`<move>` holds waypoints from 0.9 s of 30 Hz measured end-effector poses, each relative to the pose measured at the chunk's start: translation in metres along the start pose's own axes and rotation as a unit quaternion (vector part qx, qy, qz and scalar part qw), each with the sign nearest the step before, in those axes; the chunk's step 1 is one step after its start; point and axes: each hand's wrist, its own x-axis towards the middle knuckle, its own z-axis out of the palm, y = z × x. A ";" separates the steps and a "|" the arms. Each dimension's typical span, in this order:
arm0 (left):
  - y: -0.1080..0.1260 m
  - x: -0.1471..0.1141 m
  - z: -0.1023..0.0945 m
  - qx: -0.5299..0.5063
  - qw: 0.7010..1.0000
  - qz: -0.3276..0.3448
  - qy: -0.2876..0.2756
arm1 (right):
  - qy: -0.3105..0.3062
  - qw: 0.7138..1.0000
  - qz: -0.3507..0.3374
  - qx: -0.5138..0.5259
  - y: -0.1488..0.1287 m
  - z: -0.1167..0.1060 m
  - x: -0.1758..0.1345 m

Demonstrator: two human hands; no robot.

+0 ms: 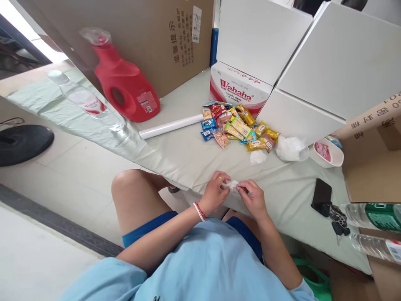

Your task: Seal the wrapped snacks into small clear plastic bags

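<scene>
Between my two hands, just over the table's near edge, is a small crumpled piece of thin white plastic (231,186), perhaps a bag. My left hand (216,190), with a ring and a bracelet, pinches its left end. The fingertips of my right hand (253,196) pinch the right end. Beyond them on the cloth lies a white crumpled wad (257,157). A pile of wrapped snacks (239,127) in yellow, red and blue packets sits farther back. To its right is a bunched translucent plastic bag (290,148).
A white roll (172,126), a red detergent jug (125,88) and a water bottle (89,102) stand or lie at left. Behind the snacks is a Wahaha carton (239,88). At right are a white bowl (335,158), a phone (321,193), keys (340,228) and two bottles.
</scene>
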 end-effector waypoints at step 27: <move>0.002 -0.004 0.002 -0.251 0.940 -0.233 -0.011 | 0.050 0.916 0.228 0.327 0.009 -0.001 -0.016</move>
